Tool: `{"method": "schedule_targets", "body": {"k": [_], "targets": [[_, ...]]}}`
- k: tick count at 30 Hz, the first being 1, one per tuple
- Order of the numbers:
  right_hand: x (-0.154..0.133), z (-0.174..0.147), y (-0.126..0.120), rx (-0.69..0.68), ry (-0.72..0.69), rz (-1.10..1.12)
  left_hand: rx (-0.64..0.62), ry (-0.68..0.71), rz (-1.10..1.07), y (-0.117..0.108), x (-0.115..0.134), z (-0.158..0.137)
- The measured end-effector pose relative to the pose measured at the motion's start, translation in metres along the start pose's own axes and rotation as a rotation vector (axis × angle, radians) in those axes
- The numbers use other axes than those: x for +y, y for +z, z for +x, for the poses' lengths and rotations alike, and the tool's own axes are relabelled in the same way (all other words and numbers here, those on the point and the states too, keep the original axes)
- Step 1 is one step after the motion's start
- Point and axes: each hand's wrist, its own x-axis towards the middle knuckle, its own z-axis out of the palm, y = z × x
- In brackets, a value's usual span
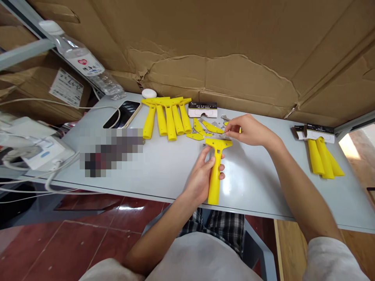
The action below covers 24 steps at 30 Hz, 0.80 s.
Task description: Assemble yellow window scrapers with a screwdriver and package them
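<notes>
A person is sitting at a pale grey table point(164, 168), seen from above. The left hand point(202, 177) is wrapping around the stem of a yellow scraper handle point(215, 171), which is lying on the table with its wide head pointing away from the person. The right hand point(246, 130) is hovering at that head, thumb and forefinger pressed together, pinching something too small to make out. Just beyond the head, loose yellow plates point(202, 130) and small metal screws point(224, 125) are lying scattered on the table. Further left, a row of yellow handles point(168, 115) is lying side by side. A small black-and-white box point(202, 109) is sitting behind the plates; whether anything is inside cannot be told. At the far right, more yellow handles point(322, 158) are lying tucked under packaging cards point(315, 132). A phone point(124, 113) and a plastic bottle point(82, 60) are lying at the left.
</notes>
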Motion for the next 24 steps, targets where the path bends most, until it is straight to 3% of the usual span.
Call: {"method": "schedule_targets", "body": {"k": [4, 13, 24], "targets": [[-0.01, 0.001, 0.0, -0.128, -0.058, 0.036, -0.019, 0.012, 0.003, -0.002, -0.001, 0.002], [-0.016, 0.008, 0.002, -0.173, -0.128, 0.032, -0.024, 0.015, 0.006, -0.004, -0.001, 0.003], [-0.01, 0.002, -0.019, -0.114, -0.056, 0.056, -0.046, -0.06, 0.089, 0.012, 0.021, 0.028]]}}
